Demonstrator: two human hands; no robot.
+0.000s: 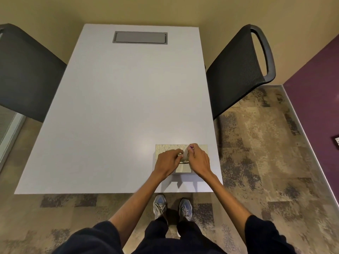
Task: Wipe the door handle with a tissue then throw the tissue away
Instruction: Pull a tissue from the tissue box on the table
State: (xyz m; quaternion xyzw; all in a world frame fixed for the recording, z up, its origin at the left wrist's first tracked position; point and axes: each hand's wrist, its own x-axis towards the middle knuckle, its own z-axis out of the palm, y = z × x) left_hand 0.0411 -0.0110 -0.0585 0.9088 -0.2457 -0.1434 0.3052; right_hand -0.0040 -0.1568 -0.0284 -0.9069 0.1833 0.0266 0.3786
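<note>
Head view, looking down on a white table [113, 107] where a gold patterned tissue box [165, 148] sits near the front right corner. No brand or writing can be read on it. Both hands meet over the box top. The right hand [199, 160] pinches a pale tissue [186, 155] between its fingertips; the left hand [167, 161] is curled beside it, fingers bent, though whether it grips anything cannot be told. The hands hide most of the box's opening. Dark chairs [240, 70] flank the table, the left one cut off by the frame's edge. No door handle is in view.
</note>
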